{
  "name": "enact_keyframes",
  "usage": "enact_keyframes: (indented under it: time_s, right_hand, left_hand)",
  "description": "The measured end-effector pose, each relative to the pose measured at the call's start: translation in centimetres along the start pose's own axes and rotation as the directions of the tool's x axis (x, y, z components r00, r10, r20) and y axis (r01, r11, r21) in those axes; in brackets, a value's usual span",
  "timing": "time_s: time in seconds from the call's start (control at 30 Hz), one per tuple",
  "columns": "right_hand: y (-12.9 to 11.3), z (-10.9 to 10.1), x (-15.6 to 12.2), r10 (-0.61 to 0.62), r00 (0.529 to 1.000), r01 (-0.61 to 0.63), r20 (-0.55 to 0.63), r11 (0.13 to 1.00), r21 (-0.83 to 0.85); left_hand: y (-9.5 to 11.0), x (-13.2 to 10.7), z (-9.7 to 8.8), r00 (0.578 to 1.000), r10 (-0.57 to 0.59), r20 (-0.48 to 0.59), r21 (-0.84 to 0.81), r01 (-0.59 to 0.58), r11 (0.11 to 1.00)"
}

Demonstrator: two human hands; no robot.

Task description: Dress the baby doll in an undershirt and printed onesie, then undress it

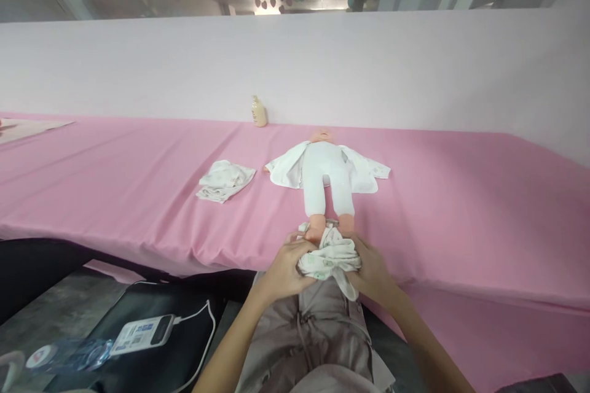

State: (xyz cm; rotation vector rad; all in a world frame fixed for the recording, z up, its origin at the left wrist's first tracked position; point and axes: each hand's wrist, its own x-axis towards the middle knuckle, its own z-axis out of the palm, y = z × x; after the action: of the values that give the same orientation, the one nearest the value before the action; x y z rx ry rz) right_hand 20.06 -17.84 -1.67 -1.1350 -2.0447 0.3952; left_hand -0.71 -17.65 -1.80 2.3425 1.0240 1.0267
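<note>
A baby doll (322,163) lies on its back on the pink-covered table, feet towards me. Its open white jacket (288,167) spreads out to both sides, and its torso and legs are white. Bunched up at the doll's feet is a white baby garment with a faint print (334,255), probably a pair of baby pants. My left hand (292,261) is closed on its left side, close to one foot. On the other side my right hand (369,264) grips the same cloth, with a loose end hanging below. Some fingertips are hidden by the fabric.
Left of the doll lies a folded white cloth (225,180). A pump bottle (259,112) stands against the white wall. Below the table's front edge, a black seat (170,356) holds a white device with a cable (144,334) and a clear plastic bottle (69,355).
</note>
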Motion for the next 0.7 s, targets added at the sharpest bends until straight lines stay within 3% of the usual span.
enact_keyframes:
  time_s: [0.17, 0.27, 0.33, 0.4, 0.47, 0.5, 0.57, 0.63, 0.7]
  right_hand:
    - [-3.0, -3.0, -0.9, 0.002, 0.974, -0.03, 0.228, 0.993, 0.118]
    - [-4.5, -5.3, -1.4, -0.056, 0.923, -0.019, 0.381, 0.981, 0.192]
    - [-5.2, -7.0, -1.6, -0.158, 0.844, 0.02, 0.513, 0.964, 0.264]
    - [-5.6, -8.5, -1.9, -0.199, 0.789, 0.056, 0.582, 0.965, 0.255]
    - [-5.9, -9.8, -2.1, -0.166, 0.811, 0.107, 0.561, 0.985, 0.138]
    - [-6.1, -10.4, -2.3, -0.149, 0.838, 0.14, 0.525, 0.988, 0.057]
    - [-6.5, -11.3, -2.5, -0.159, 0.878, 0.222, 0.451, 0.971, -0.091]
    - [-7.1, -12.1, -2.7, -0.213, 0.896, 0.31, 0.39, 0.928, -0.205]
    - [-7.8, -12.7, -2.6, -0.287, 0.894, 0.39, 0.344, 0.877, -0.282]
  left_hand:
    - [1.4, -0.5, -2.7, 0.979, 0.002, 0.206, -0.206, 0.042, 0.978]
    - [2.3, -0.7, -4.4, 0.946, 0.052, 0.319, -0.32, 0.056, 0.946]
    - [3.2, -0.8, -5.7, 0.896, 0.137, 0.422, -0.393, 0.044, 0.919]
    - [4.4, -1.2, -7.0, 0.817, 0.233, 0.527, -0.412, 0.006, 0.911]
    - [5.9, -1.6, -8.1, 0.767, 0.239, 0.595, -0.321, -0.046, 0.946]
    - [6.6, -1.8, -8.5, 0.771, 0.195, 0.606, -0.228, -0.067, 0.971]
    - [7.9, -2.1, -8.9, 0.826, 0.063, 0.56, 0.011, -0.083, 0.996]
    - [8.7, -2.2, -9.0, 0.884, -0.059, 0.464, 0.243, -0.064, 0.968]
    - [9.3, -2.1, -8.9, 0.912, -0.125, 0.391, 0.398, -0.046, 0.916]
